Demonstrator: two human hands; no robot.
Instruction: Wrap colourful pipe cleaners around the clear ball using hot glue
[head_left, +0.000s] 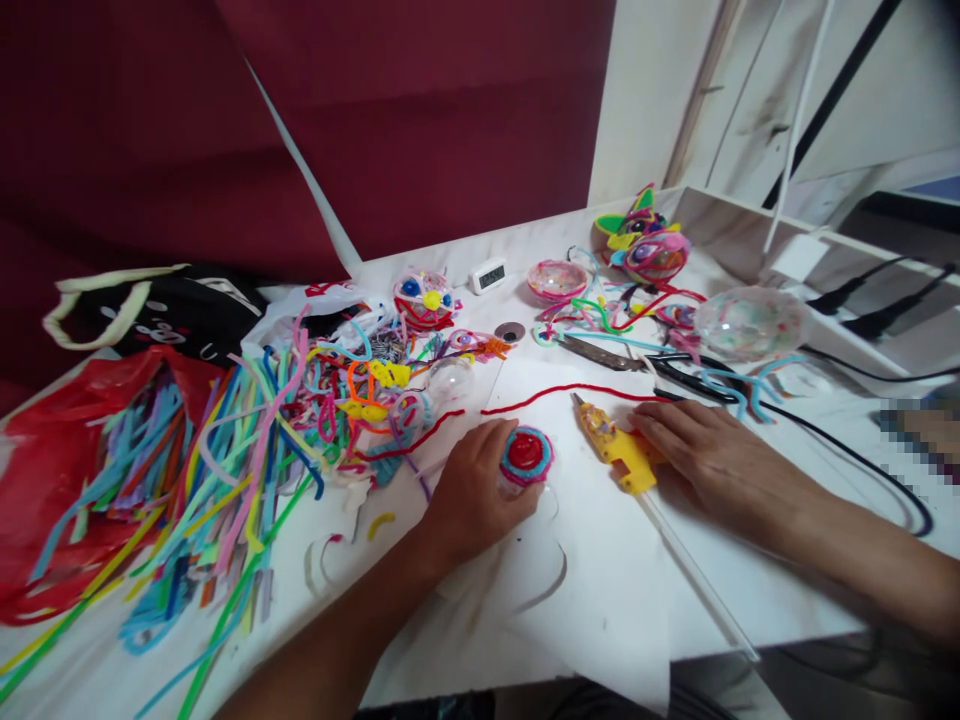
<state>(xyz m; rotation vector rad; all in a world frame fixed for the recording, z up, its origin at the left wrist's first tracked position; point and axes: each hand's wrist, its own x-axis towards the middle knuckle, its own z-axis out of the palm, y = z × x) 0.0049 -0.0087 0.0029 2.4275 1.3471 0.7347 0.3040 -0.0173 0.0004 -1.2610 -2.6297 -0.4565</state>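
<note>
My left hand (474, 490) is closed around the side of a small clear plastic ball (527, 452), with a red coil ringed in blue and pink facing up. On the right, my right hand (709, 455) has its fingers over the handle of a yellow hot glue gun (631, 464), which lies on its side with its nozzle toward the upper left. A long clear glue stick (709, 580) trails from the gun toward the front edge. Just beyond both hands, a red pipe cleaner (562, 390) stretches across the white paper (600, 610).
Loose pipe cleaners (255, 480) and a red plastic bag (60, 450) crowd the left. Decorated balls (425, 300), a small digital clock (489, 276) and scissors (607, 353) lie toward the back. A clear plastic dome (750, 322) and black cables (862, 450) are at right.
</note>
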